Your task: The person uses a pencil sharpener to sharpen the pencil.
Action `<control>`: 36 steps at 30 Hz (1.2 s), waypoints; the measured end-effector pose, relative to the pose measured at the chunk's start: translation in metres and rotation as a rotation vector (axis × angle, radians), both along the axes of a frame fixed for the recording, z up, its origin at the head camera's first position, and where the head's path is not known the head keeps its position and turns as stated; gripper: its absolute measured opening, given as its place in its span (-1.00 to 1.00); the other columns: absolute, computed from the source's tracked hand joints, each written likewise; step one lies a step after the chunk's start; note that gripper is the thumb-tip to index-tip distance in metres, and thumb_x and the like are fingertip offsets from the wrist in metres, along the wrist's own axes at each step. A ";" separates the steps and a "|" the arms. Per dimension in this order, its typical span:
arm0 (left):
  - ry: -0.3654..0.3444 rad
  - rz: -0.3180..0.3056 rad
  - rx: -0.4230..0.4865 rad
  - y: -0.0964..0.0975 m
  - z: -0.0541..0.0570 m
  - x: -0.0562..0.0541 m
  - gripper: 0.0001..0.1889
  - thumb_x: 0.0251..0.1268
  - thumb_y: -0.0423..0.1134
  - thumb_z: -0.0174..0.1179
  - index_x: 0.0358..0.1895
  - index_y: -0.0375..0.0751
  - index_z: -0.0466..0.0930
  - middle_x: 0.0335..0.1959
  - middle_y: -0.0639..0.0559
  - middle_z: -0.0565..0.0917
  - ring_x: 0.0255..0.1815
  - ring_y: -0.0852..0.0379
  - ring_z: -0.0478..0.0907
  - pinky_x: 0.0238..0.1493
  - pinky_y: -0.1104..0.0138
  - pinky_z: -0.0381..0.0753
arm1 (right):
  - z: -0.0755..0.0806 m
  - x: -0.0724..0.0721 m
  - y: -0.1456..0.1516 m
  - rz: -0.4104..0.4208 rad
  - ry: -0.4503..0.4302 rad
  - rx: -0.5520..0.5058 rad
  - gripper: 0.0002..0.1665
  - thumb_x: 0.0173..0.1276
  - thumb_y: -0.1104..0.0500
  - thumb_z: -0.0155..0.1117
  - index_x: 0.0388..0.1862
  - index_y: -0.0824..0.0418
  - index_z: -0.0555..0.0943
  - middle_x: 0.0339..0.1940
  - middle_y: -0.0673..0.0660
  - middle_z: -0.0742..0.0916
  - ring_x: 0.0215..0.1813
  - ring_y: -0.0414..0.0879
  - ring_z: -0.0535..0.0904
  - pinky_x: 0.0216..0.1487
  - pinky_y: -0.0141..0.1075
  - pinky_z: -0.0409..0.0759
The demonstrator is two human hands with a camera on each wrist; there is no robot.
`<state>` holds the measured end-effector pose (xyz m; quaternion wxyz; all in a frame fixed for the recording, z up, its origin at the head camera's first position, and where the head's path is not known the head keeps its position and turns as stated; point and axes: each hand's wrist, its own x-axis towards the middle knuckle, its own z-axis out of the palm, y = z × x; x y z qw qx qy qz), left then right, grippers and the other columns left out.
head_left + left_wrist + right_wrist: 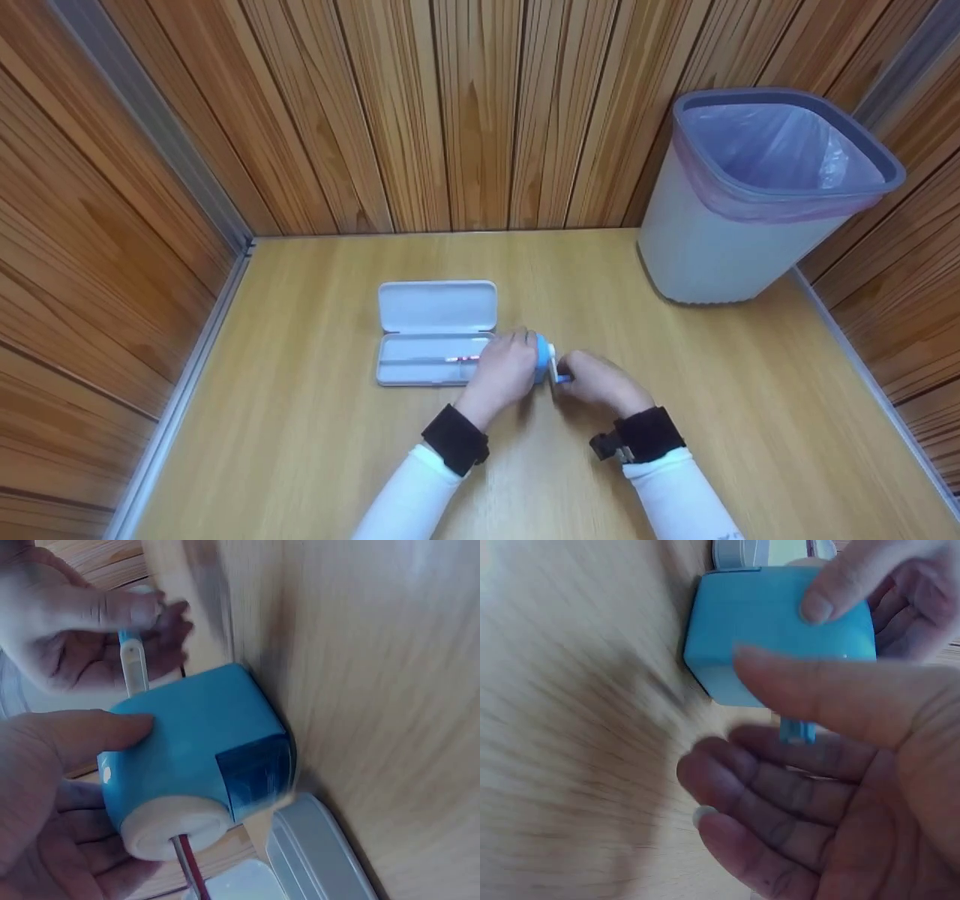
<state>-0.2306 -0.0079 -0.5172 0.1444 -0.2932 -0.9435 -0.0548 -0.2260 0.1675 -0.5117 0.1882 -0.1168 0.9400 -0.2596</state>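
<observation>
A blue hand-crank pencil sharpener (195,720) is on the table at the right end of an open grey pencil case (437,306). My left hand (510,367) grips its body, thumb on one face and the other fingers on the far side. A red pencil (191,868) sticks into the round white front, its other end over the case. On the opposite side, my right hand (600,381) has its thumb and fingers curled about the blue knob of the crank handle (797,730). The left wrist view shows the crank's white arm (134,667). A dark clear window (255,774) marks the shavings drawer.
A white waste bin (735,247) with a grey rim and a pinkish liner stands at the back right. Wood-panelled walls (480,112) enclose the wooden table (322,450) at the back and both sides.
</observation>
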 end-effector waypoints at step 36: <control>-0.030 0.060 -0.132 0.011 -0.001 -0.002 -0.72 0.30 -0.30 0.22 0.05 -0.26 0.62 -0.18 -0.08 0.68 -0.20 0.02 0.61 -0.16 0.26 0.60 | 0.020 0.018 0.000 0.124 0.264 0.035 -0.88 0.37 0.34 0.24 -0.31 0.23 0.71 -0.60 -0.03 0.56 -0.53 -0.18 0.42 -0.44 -0.31 0.44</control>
